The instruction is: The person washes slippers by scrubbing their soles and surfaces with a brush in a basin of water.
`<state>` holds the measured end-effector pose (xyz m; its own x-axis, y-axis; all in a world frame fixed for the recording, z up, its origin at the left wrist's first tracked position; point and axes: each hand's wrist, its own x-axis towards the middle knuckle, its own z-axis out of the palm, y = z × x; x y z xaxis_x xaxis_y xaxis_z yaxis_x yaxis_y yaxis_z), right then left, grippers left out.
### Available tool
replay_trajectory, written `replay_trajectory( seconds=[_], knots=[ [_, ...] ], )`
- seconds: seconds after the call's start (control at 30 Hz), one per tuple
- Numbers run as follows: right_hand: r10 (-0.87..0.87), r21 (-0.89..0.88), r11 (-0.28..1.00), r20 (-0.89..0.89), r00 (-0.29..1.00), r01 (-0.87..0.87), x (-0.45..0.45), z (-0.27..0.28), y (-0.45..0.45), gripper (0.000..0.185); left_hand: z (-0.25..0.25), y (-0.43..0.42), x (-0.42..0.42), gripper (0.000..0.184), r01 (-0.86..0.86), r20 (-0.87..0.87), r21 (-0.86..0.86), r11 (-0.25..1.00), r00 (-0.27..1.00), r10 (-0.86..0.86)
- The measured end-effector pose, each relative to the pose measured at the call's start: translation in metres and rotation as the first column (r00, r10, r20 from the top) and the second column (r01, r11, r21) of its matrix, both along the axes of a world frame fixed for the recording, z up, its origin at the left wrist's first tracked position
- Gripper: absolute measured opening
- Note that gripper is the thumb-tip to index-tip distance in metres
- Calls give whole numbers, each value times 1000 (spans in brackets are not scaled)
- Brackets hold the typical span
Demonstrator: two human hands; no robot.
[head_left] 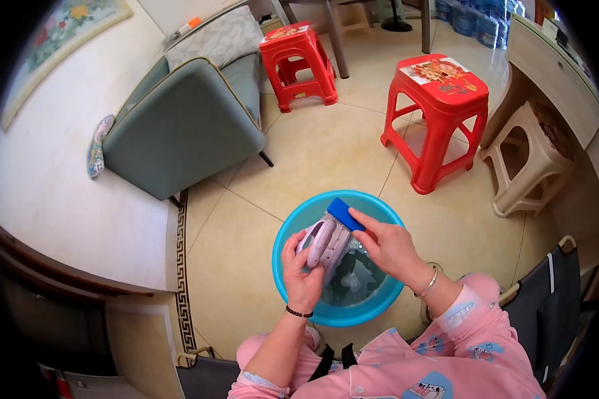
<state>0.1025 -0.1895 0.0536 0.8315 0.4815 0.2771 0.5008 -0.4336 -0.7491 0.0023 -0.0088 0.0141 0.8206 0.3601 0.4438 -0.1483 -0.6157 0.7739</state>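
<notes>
My left hand is wrapped round a lilac slipper, which it holds tilted above a turquoise basin. In my right hand is a blue scrubbing brush, gripped between thumb and fingers. The brush's bristle side lies against the upper end of the slipper, on the face turned toward my right hand. Cloudy water with some suds fills the lower part of the basin. A pale shape shows in the water, but I cannot make out what it is.
The basin stands on a tiled floor before my knees. Beyond it are a red stool, another red stool and a grey-green armchair. A beige stool stands under the desk at right. Water bottles are at the back.
</notes>
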Motion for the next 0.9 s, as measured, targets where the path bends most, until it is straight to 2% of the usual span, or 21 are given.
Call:
replay_trajectory(
  seconds=[0.03,0.07,0.1,0.13,0.2,0.27,0.33,0.4,0.47,0.5,0.57,0.6,0.7,0.73,0.8,0.87,0.9],
  knots=[
    [-5,2,1000,3,1000,5,-3,2,1,43,1,-1,1,38,1,0,-98,995,1000,-1],
    [33,84,996,10,999,-34,-10,5,4,45,2,-1,2,37,-3,0,-199,980,1000,3],
    [76,163,984,15,997,-78,-17,8,5,47,1,-2,1,37,-10,0,-203,979,1000,10],
    [85,159,984,11,996,-85,-26,11,7,47,0,-2,1,35,-9,-25,-260,966,1000,3],
    [220,56,974,15,975,-220,-39,14,8,47,-4,-2,-1,34,-10,-52,-316,949,999,-7],
    [183,-5,983,42,982,-183,-36,9,10,47,-8,0,0,33,34,-27,-478,878,998,-53],
    [73,75,994,42,996,-76,-23,0,12,47,-5,2,-1,34,34,-30,-451,892,998,-53],
    [45,110,993,38,998,-49,-14,-4,13,46,0,1,-1,33,56,-32,-479,876,996,-81],
    [18,42,999,-232,973,-9,-10,6,9,46,-1,1,0,33,80,0,-528,845,996,-94],
    [15,42,999,-231,973,-5,-10,4,9,46,-1,0,1,33,98,29,-578,810,995,-100],
    [35,236,972,-173,984,7,-12,-2,11,44,2,-2,2,33,106,34,-627,771,994,-109],
    [36,237,972,-173,984,6,-15,-1,10,44,4,-2,2,32,111,37,-675,730,993,-116],
    [153,343,937,-215,965,-72,-20,0,8,45,3,1,2,32,113,30,-591,799,993,-118],
    [154,329,940,-189,970,-86,-19,-3,8,45,2,2,1,32,112,30,-592,798,993,-117],
    [155,317,944,-165,974,-96,-16,-2,4,44,2,5,0,32,153,113,-426,892,987,-115],
    [156,190,977,-350,923,-93,-3,8,-1,42,-4,10,-1,35,165,120,-364,917,984,-129],
    [164,232,969,-352,921,-84,1,3,-2,42,-6,11,-1,38,172,129,-303,937,982,-139]
  ],
)
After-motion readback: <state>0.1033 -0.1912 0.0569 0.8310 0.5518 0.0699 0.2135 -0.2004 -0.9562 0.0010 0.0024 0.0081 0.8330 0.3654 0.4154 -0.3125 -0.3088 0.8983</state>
